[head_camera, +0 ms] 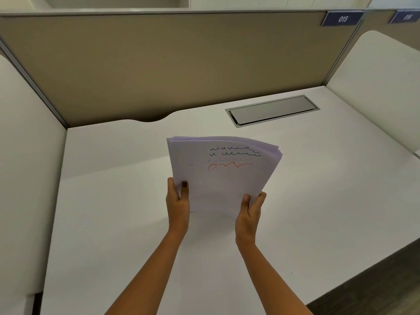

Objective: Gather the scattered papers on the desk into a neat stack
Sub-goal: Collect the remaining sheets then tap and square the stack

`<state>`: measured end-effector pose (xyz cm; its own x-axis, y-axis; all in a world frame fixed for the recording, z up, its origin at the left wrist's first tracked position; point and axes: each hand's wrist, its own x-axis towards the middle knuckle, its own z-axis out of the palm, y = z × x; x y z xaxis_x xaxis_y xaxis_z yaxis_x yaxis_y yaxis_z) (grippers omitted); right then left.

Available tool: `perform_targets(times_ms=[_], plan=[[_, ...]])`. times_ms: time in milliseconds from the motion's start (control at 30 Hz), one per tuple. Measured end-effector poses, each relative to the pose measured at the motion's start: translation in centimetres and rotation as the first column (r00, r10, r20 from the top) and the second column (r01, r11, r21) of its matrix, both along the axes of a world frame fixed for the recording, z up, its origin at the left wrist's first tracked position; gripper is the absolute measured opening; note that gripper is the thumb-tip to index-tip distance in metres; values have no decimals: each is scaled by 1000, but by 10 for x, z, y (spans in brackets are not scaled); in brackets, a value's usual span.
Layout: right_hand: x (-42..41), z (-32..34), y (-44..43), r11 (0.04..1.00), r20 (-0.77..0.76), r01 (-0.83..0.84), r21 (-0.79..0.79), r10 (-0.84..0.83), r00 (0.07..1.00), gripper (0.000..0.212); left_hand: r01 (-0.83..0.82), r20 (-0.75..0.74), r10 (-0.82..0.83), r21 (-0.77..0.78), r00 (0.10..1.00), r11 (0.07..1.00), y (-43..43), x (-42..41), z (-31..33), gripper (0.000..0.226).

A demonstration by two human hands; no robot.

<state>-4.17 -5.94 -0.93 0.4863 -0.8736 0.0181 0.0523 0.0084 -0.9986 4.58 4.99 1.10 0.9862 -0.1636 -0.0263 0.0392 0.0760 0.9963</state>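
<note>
A stack of white papers (221,178) stands upright on its bottom edge on the white desk (113,223), near the middle. The front sheet carries blue, green and red scribbles near its top. The top of the stack bends away from me and fans out slightly at the upper right. My left hand (177,202) grips the stack's lower left edge, thumb on the front sheet. My right hand (250,213) grips the lower right edge, thumb also on the front.
A metal cable-port lid (272,110) is set into the desk at the back right. A tan partition wall (170,64) closes the back, and white side panels (375,87) rise at left and right. The desk's front edge runs along the lower right.
</note>
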Motion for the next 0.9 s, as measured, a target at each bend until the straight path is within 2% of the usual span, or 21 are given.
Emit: perform_targets(times_ms=[133,200,367,533,600,733,833,900], plan=[[-6,-1,1,999,0,17,-28,-17,1000,22,-14,38,13,5,999,1000,5,-2,-2,12],[-10,-4,1,999,-16,-5,-53,4,1000,20,-20,69,22,-27,997,999,7,-4,5,22],[-14,-2,-2,997,-22,-15,-73,13,1000,20,-48,160,67,-123,985,991,-5,3,58,27],[-20,3,1,998,14,-19,-62,20,1000,30,-146,208,164,-98,964,984,-19,10,108,38],[-23,4,2,998,23,-34,-51,36,999,31,-206,201,212,-48,956,977,-22,14,112,35],[-25,11,3,994,34,-61,-93,64,997,28,-276,149,270,20,951,961,-23,16,105,14],[-22,20,2,990,73,-46,-132,56,996,32,-295,155,288,22,945,955,-22,17,104,10],[-20,23,0,990,96,-24,-139,38,995,24,-297,160,289,26,944,955,-20,18,102,9]])
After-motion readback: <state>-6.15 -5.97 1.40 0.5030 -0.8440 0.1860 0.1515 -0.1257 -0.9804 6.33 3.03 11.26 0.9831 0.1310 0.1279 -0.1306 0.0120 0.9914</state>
